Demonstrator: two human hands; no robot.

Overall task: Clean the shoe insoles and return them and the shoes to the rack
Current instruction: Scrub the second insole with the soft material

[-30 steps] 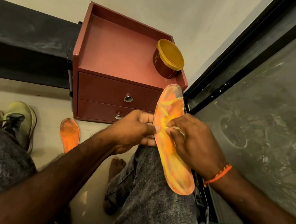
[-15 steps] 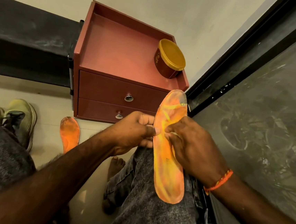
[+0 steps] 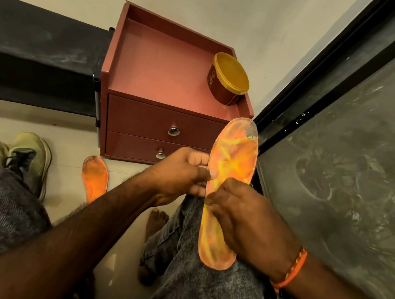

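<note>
An orange and yellow insole (image 3: 232,163) stands lengthwise over my right knee, toe end pointing away. My left hand (image 3: 179,173) pinches its left edge near the middle, thumb on the top face. My right hand (image 3: 245,216) lies on the lower half of the insole with its fingertips pressed to the surface; I cannot tell whether it holds a cloth. A second orange insole (image 3: 94,178) lies flat on the floor to the left. Two pale green shoes (image 3: 30,155) sit on the floor at the far left, partly hidden by my left knee.
A small red-brown drawer unit (image 3: 164,78) stands against the wall ahead, with a brown tub with a yellow lid (image 3: 228,78) on top. A dark shelf (image 3: 36,56) runs left of it. A dark glass door (image 3: 351,145) fills the right side. My bare foot (image 3: 157,220) rests on the floor.
The insole has turned more upright and shifted slightly toward the glass. My right hand has slid down from its middle toward the heel half. My left hand keeps its pinch.
</note>
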